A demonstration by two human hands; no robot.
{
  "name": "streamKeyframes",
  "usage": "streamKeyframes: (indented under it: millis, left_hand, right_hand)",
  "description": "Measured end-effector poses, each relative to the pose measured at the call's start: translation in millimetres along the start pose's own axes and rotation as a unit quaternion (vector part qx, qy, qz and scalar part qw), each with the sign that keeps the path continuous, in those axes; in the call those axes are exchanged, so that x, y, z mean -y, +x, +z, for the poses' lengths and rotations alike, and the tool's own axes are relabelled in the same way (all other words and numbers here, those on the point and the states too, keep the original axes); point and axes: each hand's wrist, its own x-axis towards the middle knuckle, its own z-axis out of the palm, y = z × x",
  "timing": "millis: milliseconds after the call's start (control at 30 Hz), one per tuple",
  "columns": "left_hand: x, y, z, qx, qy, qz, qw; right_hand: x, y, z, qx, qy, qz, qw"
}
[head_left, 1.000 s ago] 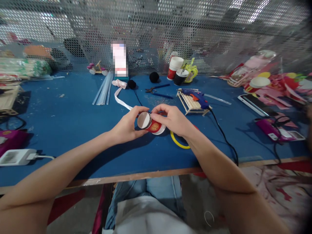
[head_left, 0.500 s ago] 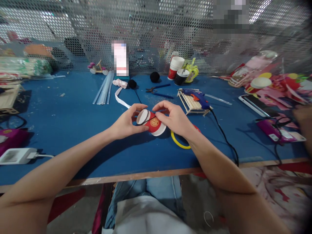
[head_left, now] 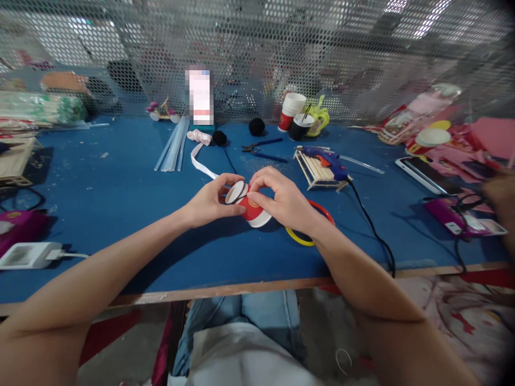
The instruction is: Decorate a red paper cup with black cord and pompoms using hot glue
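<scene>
A small red paper cup (head_left: 253, 210) with a white rim and a gold emblem lies tilted on its side just above the blue table (head_left: 120, 198). My left hand (head_left: 209, 202) pinches it at its white base. My right hand (head_left: 281, 201) wraps its fingers over the cup's top and side. A thin dark thread crosses the cup's base. Just right of my right hand a red ring (head_left: 324, 210) and a yellow ring (head_left: 298, 238) lie on the table.
A blue glue gun (head_left: 325, 159) rests on a stick rack, its black cable (head_left: 374, 230) running to the table's front edge. Pliers (head_left: 261, 150), black pompoms (head_left: 256, 126), white ribbon (head_left: 200, 161), glue sticks (head_left: 173, 150), stacked cups (head_left: 290, 111) lie behind. A phone (head_left: 422, 174) and another person's hand (head_left: 501, 195) are at right.
Both hands have turned the cup a little. My right hand has slid further over the cup's side, hiding most of the emblem. The person's hand at far right has come into view.
</scene>
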Motion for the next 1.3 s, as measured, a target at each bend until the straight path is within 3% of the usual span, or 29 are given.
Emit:
streamKeyframes:
  millis: [333, 633, 867, 1300]
  left_hand:
    - [-2, 0, 1.6, 0.002, -0.032, -0.017, 0.999]
    - [10, 3, 6.4, -0.029, -0.146, -0.009, 0.989]
    - [8, 3, 4.7, -0.086, -0.162, -0.013, 0.983]
    - [11, 5, 8.7, -0.131, -0.135, -0.013, 0.982]
  right_hand:
    - [-1, 0, 1, 0.008, 0.003, 0.003, 1.0]
    - [-6, 0, 8, -0.04, 0.025, 0.048, 0.998]
    - [-9, -1, 9, -0.038, 0.012, 0.051, 0.998]
    - [-5, -2, 20, -0.04, 0.001, 0.045, 0.998]
